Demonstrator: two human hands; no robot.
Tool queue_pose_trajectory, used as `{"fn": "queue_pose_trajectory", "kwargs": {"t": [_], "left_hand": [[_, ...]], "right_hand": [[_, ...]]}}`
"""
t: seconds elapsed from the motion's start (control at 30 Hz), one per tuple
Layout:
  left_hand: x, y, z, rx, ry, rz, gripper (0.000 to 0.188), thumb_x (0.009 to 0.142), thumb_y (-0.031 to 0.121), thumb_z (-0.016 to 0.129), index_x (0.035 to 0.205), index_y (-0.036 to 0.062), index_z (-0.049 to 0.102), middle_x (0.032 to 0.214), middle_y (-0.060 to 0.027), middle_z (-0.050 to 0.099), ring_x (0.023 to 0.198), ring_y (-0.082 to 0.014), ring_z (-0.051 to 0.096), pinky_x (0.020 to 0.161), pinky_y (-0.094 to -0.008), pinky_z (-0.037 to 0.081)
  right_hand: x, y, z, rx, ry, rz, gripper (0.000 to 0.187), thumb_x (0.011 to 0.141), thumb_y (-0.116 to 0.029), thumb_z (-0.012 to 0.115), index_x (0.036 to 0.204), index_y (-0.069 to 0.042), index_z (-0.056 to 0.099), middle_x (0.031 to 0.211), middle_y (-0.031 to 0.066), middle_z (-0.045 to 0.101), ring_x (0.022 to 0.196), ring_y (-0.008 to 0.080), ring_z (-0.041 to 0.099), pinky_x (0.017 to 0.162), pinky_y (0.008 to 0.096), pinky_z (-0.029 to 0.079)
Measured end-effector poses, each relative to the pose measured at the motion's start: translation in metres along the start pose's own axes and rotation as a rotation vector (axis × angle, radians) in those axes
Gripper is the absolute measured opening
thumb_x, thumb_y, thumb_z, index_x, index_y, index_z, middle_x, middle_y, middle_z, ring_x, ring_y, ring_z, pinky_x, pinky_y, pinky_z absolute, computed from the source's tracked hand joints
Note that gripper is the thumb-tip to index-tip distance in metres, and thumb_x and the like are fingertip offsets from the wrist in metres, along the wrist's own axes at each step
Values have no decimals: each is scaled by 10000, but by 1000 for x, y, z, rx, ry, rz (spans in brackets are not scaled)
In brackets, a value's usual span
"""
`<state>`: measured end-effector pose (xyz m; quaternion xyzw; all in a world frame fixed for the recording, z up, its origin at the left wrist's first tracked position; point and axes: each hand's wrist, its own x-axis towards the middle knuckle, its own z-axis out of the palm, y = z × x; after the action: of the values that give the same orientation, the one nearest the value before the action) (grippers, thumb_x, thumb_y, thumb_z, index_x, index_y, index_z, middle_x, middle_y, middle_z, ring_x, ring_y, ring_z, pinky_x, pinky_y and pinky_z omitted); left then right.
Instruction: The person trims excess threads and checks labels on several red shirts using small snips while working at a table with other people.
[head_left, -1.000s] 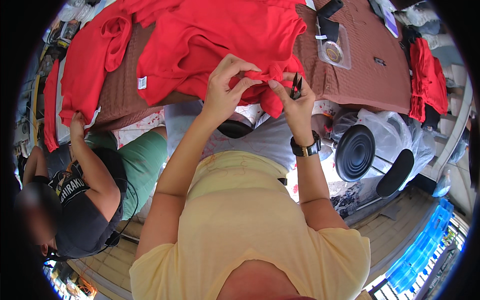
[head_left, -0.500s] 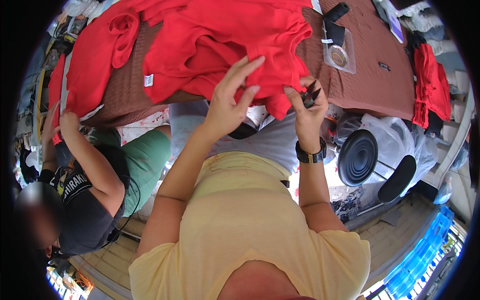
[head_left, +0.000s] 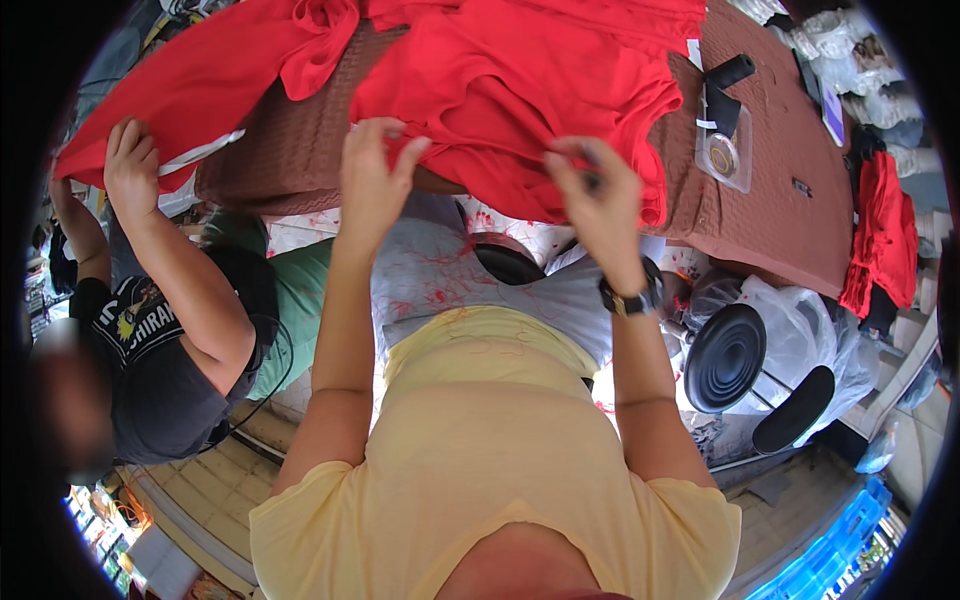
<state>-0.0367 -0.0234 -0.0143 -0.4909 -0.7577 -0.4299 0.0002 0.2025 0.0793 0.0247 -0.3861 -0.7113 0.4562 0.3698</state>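
A red garment point(head_left: 500, 90) lies spread and rumpled across the table in front of me. My left hand point(head_left: 372, 185) is at its near left edge, with curled fingers and thumb about the cloth. My right hand point(head_left: 605, 200) is over the garment's near right part, blurred by motion. Small dark thread snips point(head_left: 591, 178) sit in that hand, mostly hidden by its fingers; their blades showed more plainly a moment ago.
A brown-covered table point(head_left: 760, 200) bears a clear plastic tray point(head_left: 742, 165) with a tape roll point(head_left: 721, 155) and a black cylinder point(head_left: 730, 71). On the left a co-worker point(head_left: 190, 340) handles another red garment point(head_left: 200, 80). Red cloth point(head_left: 880, 235) hangs at the right, above a round black pad point(head_left: 724, 358).
My hands have moved apart, the left to the garment's left edge, whose corner has shifted away from me. The co-worker has raised the other red cloth. The whole view has shifted slightly.
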Motion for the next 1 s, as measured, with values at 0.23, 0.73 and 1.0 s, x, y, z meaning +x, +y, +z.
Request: {"fn": "queue_pose_trajectory", "kwargs": {"t": [0.23, 0.73, 1.0], "left_hand": [[-3, -5, 2, -443, -37, -182, 75, 890, 31, 714, 919, -38, 704, 842, -88, 681, 744, -145, 645, 694, -267, 498], [-41, 4, -99, -697, -514, -394, 116, 911, 87, 712, 974, -9, 729, 926, -84, 677, 762, -153, 621, 654, -292, 489], [-16, 46, -80, -175, -260, -263, 239, 965, 201, 656, 1034, -22, 601, 985, -104, 611, 1025, -198, 618, 852, -339, 488]], "right_hand": [[41, 27, 96, -112, -181, -174, 250, 841, -130, 714, 1031, 32, 700, 969, 206, 693, 914, 384, 681, 810, 442, 527], [73, 20, 25, 328, 75, 45, 178, 924, -111, 712, 1050, 14, 697, 892, -6, 660, 827, 62, 574, 757, 220, 471], [64, 15, 2, 446, 44, 145, 189, 920, -127, 726, 1064, -8, 694, 848, -58, 611, 646, -13, 431, 575, 171, 339]]}}
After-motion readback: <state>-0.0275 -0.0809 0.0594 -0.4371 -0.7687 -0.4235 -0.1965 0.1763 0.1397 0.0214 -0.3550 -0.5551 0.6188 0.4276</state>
